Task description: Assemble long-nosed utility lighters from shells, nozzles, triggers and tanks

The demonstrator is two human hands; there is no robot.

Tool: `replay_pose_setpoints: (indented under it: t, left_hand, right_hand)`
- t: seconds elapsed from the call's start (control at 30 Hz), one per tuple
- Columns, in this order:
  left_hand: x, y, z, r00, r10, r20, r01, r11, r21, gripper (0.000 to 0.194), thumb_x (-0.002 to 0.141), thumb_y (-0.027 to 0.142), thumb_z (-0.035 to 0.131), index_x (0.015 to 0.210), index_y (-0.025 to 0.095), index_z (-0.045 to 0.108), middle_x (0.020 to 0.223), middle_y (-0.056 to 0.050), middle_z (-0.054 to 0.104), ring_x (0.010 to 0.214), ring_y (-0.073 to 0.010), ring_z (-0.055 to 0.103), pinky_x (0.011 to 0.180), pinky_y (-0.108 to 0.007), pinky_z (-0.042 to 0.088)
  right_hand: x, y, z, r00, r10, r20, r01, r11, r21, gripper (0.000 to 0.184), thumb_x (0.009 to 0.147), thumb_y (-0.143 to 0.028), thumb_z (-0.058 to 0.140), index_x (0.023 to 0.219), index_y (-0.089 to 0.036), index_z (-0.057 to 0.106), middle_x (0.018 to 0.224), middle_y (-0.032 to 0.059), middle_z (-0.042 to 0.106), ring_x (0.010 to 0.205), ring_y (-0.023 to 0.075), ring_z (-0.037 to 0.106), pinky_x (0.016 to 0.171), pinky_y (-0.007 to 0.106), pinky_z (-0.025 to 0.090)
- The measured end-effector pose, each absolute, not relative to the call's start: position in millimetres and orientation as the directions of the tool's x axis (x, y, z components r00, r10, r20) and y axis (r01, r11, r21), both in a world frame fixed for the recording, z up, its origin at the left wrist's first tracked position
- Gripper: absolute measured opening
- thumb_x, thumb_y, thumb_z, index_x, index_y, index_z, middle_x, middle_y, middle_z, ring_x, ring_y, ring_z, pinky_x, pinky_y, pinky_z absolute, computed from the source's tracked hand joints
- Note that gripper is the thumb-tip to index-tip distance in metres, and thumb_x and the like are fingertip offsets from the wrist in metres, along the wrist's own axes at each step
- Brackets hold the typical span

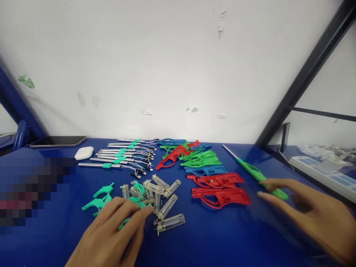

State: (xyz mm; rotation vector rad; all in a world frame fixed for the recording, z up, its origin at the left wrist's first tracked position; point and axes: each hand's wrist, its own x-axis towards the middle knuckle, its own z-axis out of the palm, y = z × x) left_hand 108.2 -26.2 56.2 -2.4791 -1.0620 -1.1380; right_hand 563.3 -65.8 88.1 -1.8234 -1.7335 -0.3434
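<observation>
Green stick lighter (254,172) is lying on the blue tabletop (217,237), right of the red shell halves (235,195). Our right hand (319,215) is hovering at its handle, thumb and forefinger spread; contact unclear. Our left hand (116,230), fingers loosely bent, is covering teal plastic pieces (97,203) beside clear fuel tanks (172,221); we are seeing no clear grip.

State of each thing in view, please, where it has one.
Phone: flat, screen dark
Earbud case: closed
Metal lighter tubes: lying, wires exposed
Clear fuel tanks: loose; fill unclear
Red handle shells: unassembled, hollow
Green lighter: assembled, lying
Left hand: fingers bent
Right hand: open
</observation>
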Motion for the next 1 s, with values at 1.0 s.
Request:
replay_pose_setpoints:
  t: [1.0]
  left_hand:
    - [-17.4, 114.6, 87.5, 0.572, 0.777, 0.264, 0.809, -0.481, -0.338, 0.029, 0.108, 0.039, 0.077, 0.128, 0.018, 0.073, 0.125, -0.007, 0.075, 0.109, -0.0244, 0.075, 0.097, -0.047, 0.065]
  right_hand:
    - [517.8, -71.0, 74.7, -0.372, 0.900, 0.228, 0.766, 0.436, -0.472, 0.020, 0.098, -0.049, 0.086, 0.110, -0.034, 0.090, 0.115, 0.0038, 0.088, 0.103, 0.0251, 0.088, 0.093, 0.023, 0.068]
